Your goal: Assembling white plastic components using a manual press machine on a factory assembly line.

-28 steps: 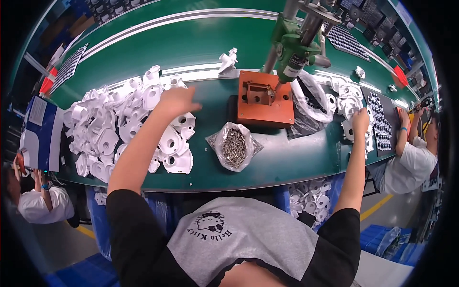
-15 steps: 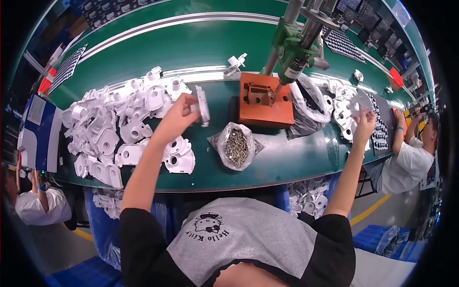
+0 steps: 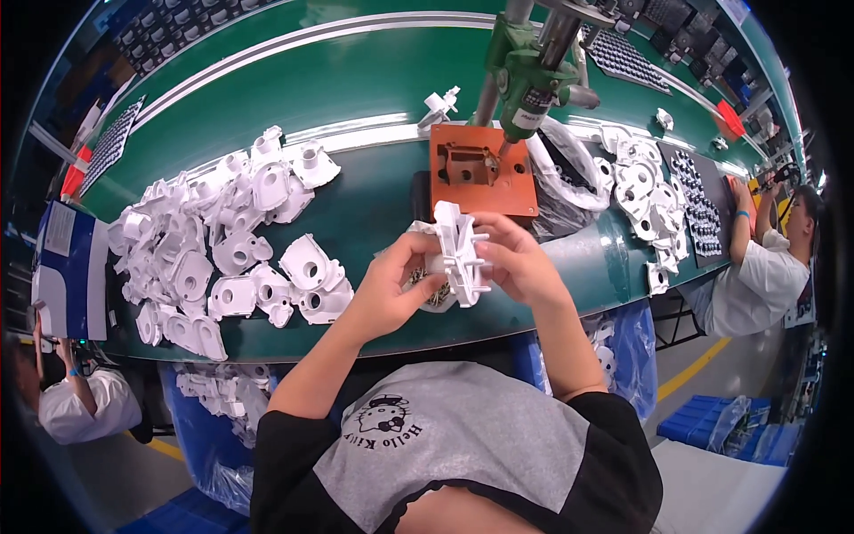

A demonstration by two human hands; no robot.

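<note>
Head view: left hand [image 3: 396, 283] and right hand [image 3: 525, 265] pinch white plastic parts [image 3: 460, 256], centre frame; align gently, never force!

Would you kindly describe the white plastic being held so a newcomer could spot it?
Find the green press above the orange block. Nearer the wearer, the left hand and right hand hold the white plastic. Unlike the white left pile and white right pile, it is handheld.
</note>
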